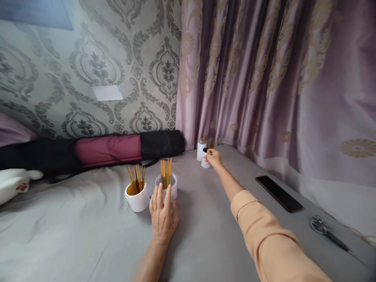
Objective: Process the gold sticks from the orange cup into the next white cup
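Note:
My left hand [162, 213] rests against the near side of a white cup [170, 187] that holds orange sticks, fingers laid up its wall. Just left of it stands a second white cup [137, 199] with yellow-orange sticks. My right hand [213, 157], arm stretched far forward in a peach sleeve, is closed on a small white cup [205, 164] near the curtain. Another small white cup [201, 149] with sticks stands just behind it.
A black phone [278, 192] and scissors [329, 231] lie at the right on the grey sheet [88, 235]. A maroon and black rolled bag [117, 149] lies along the patterned wall. A white soft toy [14, 182] is at the far left. Purple curtain [279, 78] hangs behind.

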